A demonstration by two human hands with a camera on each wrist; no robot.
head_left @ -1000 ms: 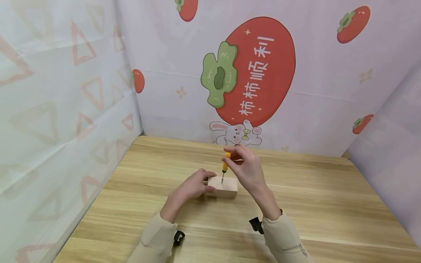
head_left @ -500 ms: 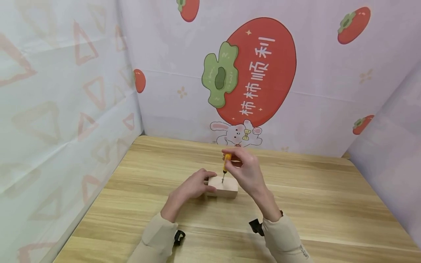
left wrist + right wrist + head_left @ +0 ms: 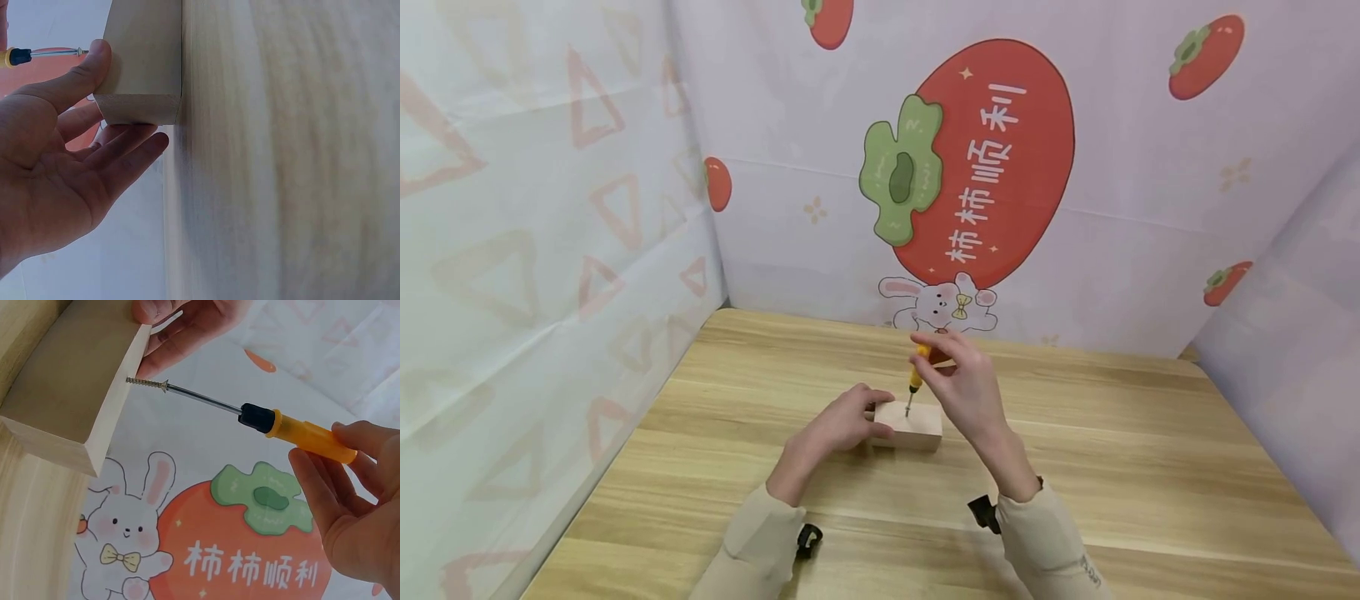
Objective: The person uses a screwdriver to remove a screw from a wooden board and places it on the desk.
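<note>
A pale rectangular wooden block (image 3: 917, 431) lies on the table. My left hand (image 3: 844, 419) grips its left end, thumb on the near side and fingers on the far side. A threaded screw (image 3: 147, 382) stands in the block's top face, most of its thread showing above the wood. The tip of a screwdriver (image 3: 306, 434) with a yellow handle and black collar sits at the screw head, in line with it. My right hand (image 3: 962, 379) pinches the upper end of the handle between thumb and fingers, above the block.
The wood-grain table (image 3: 1120, 467) extends on both sides of the block. Behind it hangs a printed cloth (image 3: 797, 258) with persimmons and a rabbit, and another patterned cloth (image 3: 542, 333) closes off the left. Black straps (image 3: 808, 542) show at both wrists.
The right hand's fingers have shifted on the screwdriver handle, dipping slightly and then rising again. The left hand and the block have stayed in place.
</note>
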